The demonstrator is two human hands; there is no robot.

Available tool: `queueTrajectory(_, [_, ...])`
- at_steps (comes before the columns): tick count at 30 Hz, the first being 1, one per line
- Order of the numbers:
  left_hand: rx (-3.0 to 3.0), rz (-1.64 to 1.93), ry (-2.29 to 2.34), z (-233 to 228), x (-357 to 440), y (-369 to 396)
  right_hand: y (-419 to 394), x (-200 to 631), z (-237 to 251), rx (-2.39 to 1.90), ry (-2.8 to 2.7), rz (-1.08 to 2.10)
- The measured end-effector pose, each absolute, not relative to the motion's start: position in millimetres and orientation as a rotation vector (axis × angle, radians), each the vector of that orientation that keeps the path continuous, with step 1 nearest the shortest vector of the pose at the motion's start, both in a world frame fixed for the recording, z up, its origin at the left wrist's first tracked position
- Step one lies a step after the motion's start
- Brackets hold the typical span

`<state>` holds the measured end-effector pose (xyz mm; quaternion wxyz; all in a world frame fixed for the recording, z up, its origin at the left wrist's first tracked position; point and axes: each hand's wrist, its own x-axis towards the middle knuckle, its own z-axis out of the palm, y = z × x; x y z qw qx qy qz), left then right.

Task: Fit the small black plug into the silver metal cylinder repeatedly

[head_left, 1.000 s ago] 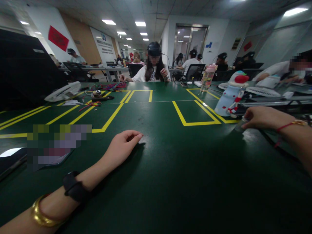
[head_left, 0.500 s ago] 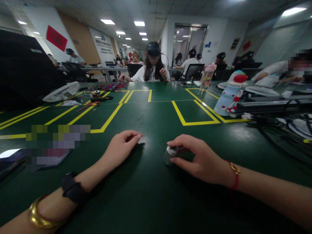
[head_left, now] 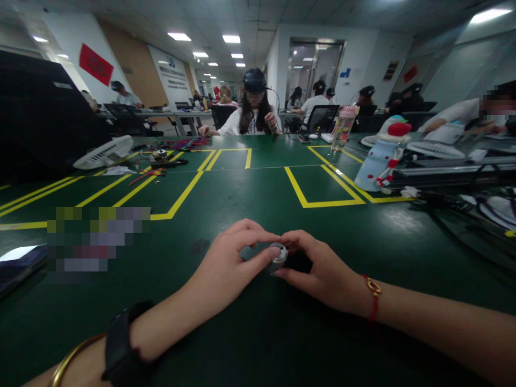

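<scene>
Our two hands meet over a small silver cylinder [head_left: 278, 255] that lies low at the middle of the green table [head_left: 258, 333]; the right hand [head_left: 322, 271] curls its fingers round the body of the piece and grips it, while the left hand [head_left: 228, 269] pinches its round end between thumb and forefinger, the other fingers loosely bent; no print on the cylinder can be read, since it is small and partly covered by both hands.

Writing about us is scarce; a red banner [head_left: 95, 64] hangs on the left wall and a white wall board [head_left: 171, 72] carries dark lines of characters, but both are too small to read; a blurred patch hides whatever lies on the table to our left.

Yellow tape lines [head_left: 306, 196] box off areas of the table beyond our hands; a white fan [head_left: 104, 152] lies at far left, with coloured wires [head_left: 183, 143] near it; a pale blue snowman-shaped bottle [head_left: 381, 156] stands to the right, a clear drink bottle [head_left: 344, 128] behind it, and dark cables [head_left: 463, 207] trail along the right edge. A person in a white top [head_left: 255, 110] sits across the table, and others work at desks further back; nothing lies between our hands and the taped boxes.
</scene>
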<state>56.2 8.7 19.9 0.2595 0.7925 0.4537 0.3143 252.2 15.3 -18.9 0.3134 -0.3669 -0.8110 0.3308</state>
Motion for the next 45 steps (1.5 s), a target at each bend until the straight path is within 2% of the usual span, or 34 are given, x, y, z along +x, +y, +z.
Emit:
queueTrajectory(23, [2.157,0.875,1.171,17,57,10,15,251,-16,-0.961,-2.2,0.857])
queueTrajectory(31, [2.023,0.989,1.268,20,48,11,12,253,-14,-1.032,-2.169,0.802])
queueTrajectory(40, [2.304,0.637,1.265,-15,47,22,12,253,-17,-1.104,-2.143,0.709])
queueTrajectory(45, [2.318,0.616,1.244,-8,43,22,22,266,-3,-1.102,-2.213,0.542])
